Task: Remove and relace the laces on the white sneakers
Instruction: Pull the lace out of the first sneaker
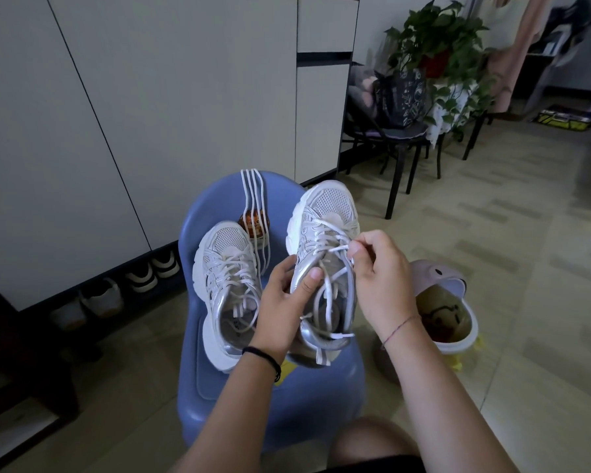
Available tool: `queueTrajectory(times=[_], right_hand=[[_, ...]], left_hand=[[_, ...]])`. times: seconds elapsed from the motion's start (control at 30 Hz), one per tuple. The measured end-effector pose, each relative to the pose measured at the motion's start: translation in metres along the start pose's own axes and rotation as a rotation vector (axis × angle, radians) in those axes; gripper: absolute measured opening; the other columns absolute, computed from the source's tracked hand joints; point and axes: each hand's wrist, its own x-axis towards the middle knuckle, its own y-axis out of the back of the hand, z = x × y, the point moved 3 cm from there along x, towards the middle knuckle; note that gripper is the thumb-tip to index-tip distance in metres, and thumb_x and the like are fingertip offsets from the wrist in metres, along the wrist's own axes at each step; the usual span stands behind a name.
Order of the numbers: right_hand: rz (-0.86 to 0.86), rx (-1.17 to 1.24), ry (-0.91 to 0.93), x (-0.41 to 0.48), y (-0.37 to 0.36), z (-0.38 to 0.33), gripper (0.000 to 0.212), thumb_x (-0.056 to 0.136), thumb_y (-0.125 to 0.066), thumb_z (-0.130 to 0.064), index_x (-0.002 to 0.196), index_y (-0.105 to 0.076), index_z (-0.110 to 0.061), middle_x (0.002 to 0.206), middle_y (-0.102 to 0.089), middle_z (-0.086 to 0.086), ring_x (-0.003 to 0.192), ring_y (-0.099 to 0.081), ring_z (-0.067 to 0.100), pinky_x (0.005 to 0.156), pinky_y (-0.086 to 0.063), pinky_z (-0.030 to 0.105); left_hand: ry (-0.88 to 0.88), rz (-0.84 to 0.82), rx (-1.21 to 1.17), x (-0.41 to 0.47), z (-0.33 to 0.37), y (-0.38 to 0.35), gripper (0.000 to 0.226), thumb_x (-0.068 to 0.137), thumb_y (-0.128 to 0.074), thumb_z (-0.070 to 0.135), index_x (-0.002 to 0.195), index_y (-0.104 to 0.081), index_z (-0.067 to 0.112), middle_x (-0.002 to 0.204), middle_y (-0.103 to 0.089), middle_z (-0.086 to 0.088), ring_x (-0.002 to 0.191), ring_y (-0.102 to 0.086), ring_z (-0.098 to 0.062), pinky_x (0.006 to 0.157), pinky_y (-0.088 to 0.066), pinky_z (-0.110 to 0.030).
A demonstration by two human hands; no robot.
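held sneaker (325, 233) toe away, long axis near-far | left hand (287, 295) grips its collar | right hand (382, 271) pinches lace (338, 249)

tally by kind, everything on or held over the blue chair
Sneakers: 2, resting sneaker, held sneaker
Loose lace bundle: 1
Orange jar: 1
Yellow scrap, partly hidden: 1
Total: 5

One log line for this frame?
left hand: grips raised sneaker | right hand: pinches its lace | second sneaker: on blue chair
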Motion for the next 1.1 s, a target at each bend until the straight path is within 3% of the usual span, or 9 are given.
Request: queueTrajectory(times=[0.07, 0.17, 0.23, 0.3, 0.47, 0.57, 0.67, 0.87, 1.1], right_hand=[[-0.058, 0.008, -0.032, 0.002, 0.000, 0.001, 0.009, 0.098, -0.048, -0.016, 0.089, -0.051, -0.017, 0.078, -0.053, -0.014, 0.073, -0.050, -0.001, 0.061, -0.037, 0.003], [-0.190, 0.044, -0.087, 0.008, 0.000, 0.005, 0.012, 0.098, -0.048, -0.018, 0.088, -0.054, -0.015, 0.079, -0.055, -0.009, 0.072, -0.051, 0.004, 0.061, -0.038, 0.012], [-0.229, 0.233, -0.153, 0.009, 0.001, 0.008, 0.013, 0.097, -0.053, -0.016, 0.087, -0.059, -0.010, 0.073, -0.058, -0.006, 0.066, -0.052, 0.004, 0.061, -0.040, 0.017], [-0.244, 0.496, -0.243, 0.004, 0.002, 0.012, 0.004, 0.092, -0.059, -0.007, 0.088, -0.060, -0.008, 0.069, -0.058, -0.006, 0.061, -0.053, 0.001, 0.060, -0.042, 0.014], [-0.225, 0.610, -0.313, -0.012, -0.001, 0.032, 0.021, 0.084, -0.068, -0.003, 0.099, -0.070, -0.017, 0.095, -0.069, 0.006, 0.088, -0.062, 0.011, 0.081, -0.050, 0.025], [-0.187, 0.729, -0.350, -0.016, -0.004, 0.034, 0.022, 0.079, -0.071, -0.011, 0.100, -0.070, -0.007, 0.103, -0.070, 0.015, 0.096, -0.064, 0.018, 0.091, -0.051, 0.030], [-0.172, 0.849, -0.359, -0.016, -0.005, 0.034, 0.037, 0.072, -0.071, -0.017, 0.104, -0.068, 0.001, 0.104, -0.071, 0.016, 0.099, -0.066, 0.019, 0.089, -0.052, 0.028], [-0.050, 0.648, -0.313, -0.015, -0.002, 0.039, 0.008, 0.084, -0.069, -0.012, 0.090, -0.071, -0.008, 0.084, -0.074, 0.002, 0.079, -0.066, 0.006, 0.072, -0.050, 0.017], [0.066, 0.495, -0.213, 0.003, 0.005, 0.031, 0.003, 0.089, -0.065, -0.012, 0.087, -0.067, -0.012, 0.072, -0.069, -0.001, 0.064, -0.060, 0.004, 0.067, -0.048, 0.021]], left_hand=[[-0.003, -0.008, -0.010, 0.000, -0.001, 0.000, 0.068, 0.075, -0.074, 0.056, 0.131, -0.050, 0.025, 0.122, -0.063, 0.009, 0.103, -0.063, 0.005, 0.078, -0.051, -0.012], [-0.009, -0.006, 0.009, 0.001, -0.004, 0.003, 0.082, 0.066, -0.069, 0.066, 0.134, -0.052, 0.023, 0.126, -0.064, 0.007, 0.110, -0.063, -0.003, 0.095, -0.051, -0.026], [-0.009, -0.009, 0.009, 0.001, -0.005, 0.004, 0.081, 0.066, -0.067, 0.069, 0.132, -0.054, 0.023, 0.125, -0.065, 0.005, 0.114, -0.062, -0.008, 0.102, -0.048, -0.037], [-0.009, -0.025, -0.006, 0.000, -0.005, 0.004, 0.080, 0.068, -0.067, 0.068, 0.131, -0.054, 0.021, 0.124, -0.066, 0.004, 0.114, -0.063, -0.010, 0.102, -0.048, -0.040], [-0.014, -0.026, 0.021, 0.000, -0.006, 0.006, 0.083, 0.067, -0.066, 0.068, 0.135, -0.051, 0.022, 0.126, -0.065, 0.007, 0.114, -0.062, -0.005, 0.103, -0.048, -0.037], [-0.006, -0.032, 0.014, 0.000, -0.005, 0.004, 0.079, 0.070, -0.066, 0.068, 0.133, -0.053, 0.021, 0.124, -0.066, 0.006, 0.114, -0.062, -0.008, 0.102, -0.048, -0.039], [-0.006, -0.036, -0.029, -0.001, -0.005, 0.002, 0.074, 0.074, -0.066, 0.064, 0.132, -0.054, 0.019, 0.123, -0.067, 0.002, 0.113, -0.064, -0.012, 0.101, -0.049, -0.041], [0.002, -0.034, 0.000, -0.001, -0.008, 0.001, 0.081, 0.070, -0.067, 0.071, 0.134, -0.052, 0.023, 0.126, -0.065, 0.004, 0.115, -0.062, -0.011, 0.103, -0.047, -0.042], [-0.005, -0.022, -0.002, 0.000, -0.007, 0.001, 0.085, 0.066, -0.068, 0.069, 0.136, -0.050, 0.023, 0.128, -0.063, 0.007, 0.115, -0.061, -0.006, 0.102, -0.048, -0.035]])
